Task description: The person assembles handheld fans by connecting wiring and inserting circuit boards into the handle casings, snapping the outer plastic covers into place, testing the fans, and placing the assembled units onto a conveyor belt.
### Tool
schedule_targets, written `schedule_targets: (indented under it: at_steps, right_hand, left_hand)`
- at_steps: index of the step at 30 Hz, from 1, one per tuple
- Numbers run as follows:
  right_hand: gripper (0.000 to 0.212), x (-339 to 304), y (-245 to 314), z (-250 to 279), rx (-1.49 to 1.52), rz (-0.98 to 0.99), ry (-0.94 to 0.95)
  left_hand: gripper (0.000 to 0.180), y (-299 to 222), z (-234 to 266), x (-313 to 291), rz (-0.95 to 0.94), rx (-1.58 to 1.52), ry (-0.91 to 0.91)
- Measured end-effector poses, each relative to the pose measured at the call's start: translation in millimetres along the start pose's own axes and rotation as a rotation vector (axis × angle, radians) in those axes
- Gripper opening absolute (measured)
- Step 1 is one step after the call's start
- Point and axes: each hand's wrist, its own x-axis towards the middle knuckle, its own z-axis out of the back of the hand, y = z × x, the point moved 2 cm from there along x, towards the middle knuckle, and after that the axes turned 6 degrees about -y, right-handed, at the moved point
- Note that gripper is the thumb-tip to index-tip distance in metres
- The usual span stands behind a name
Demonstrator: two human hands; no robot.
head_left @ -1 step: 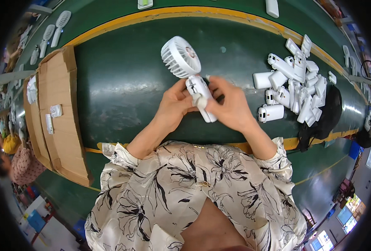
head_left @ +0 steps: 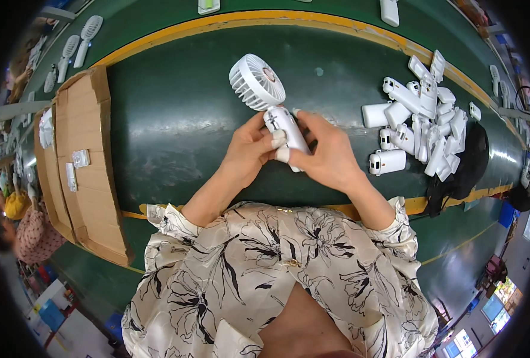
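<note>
Held between both hands above the green table is a white handheld fan (head_left: 256,82), tilted with its round, slatted head toward the far left. My left hand (head_left: 247,149) grips the handle from the left, its covered thumb lying across the handle's face. From the right, my right hand (head_left: 329,149) closes on the same handle, thumb near the lower end and fingers around the far side. White coverings sit on some of my fingertips. Dark marks or openings show on the handle near the fan's neck; my fingers hide part of it.
To the right lies a heap of white plastic housing parts (head_left: 423,113) beside a black cloth or bag (head_left: 475,161). An open cardboard box (head_left: 90,203) with a few small white pieces stands on the left. Beyond the yellow edge, more white fans (head_left: 87,37) lie. Another person (head_left: 37,235) is at far left.
My left thumb has come up onto the face of the handle, and my right thumb has slid lower. The fan has shifted very slightly left.
</note>
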Motion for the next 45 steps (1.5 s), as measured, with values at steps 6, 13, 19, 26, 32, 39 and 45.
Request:
schedule_targets:
  at_steps: [6,13,19,26,32,39,45]
  right_hand:
    - [0.056,-8.8,11.5,-2.8,-0.135,0.015,-0.015]
    - [0.054,-8.9,17.4,-7.6,-0.184,0.052,-0.165]
    - [0.056,1.0,-3.1,-1.8,-0.435,0.138,-0.351]
    - [0.05,0.9,-25.5,-7.6,-0.683,0.165,-0.413]
    - [0.049,3.0,-27.7,-9.1,-0.648,0.16,-0.42]
    - [0.04,8.7,-13.7,-4.4,-0.543,0.346,-0.536]
    - [0.024,-3.9,-5.5,-27.4,-0.268,0.419,-0.452]
  left_hand:
    - [0.048,4.1,3.3,-0.3,0.025,-0.017,0.036]
    - [0.041,-4.4,4.8,-3.3,0.017,-0.014,-0.009]
    - [0.031,-13.1,16.0,-8.7,0.05,-0.07,-0.133]
    - [0.025,-4.9,24.1,-15.5,0.035,0.128,-0.32]
    - [0.025,0.2,35.8,-11.7,0.024,0.182,-0.304]
    - [0.029,-18.4,29.0,-9.1,0.09,0.194,-0.304]
    - [0.029,-33.5,39.4,-8.9,0.022,0.249,-0.299]
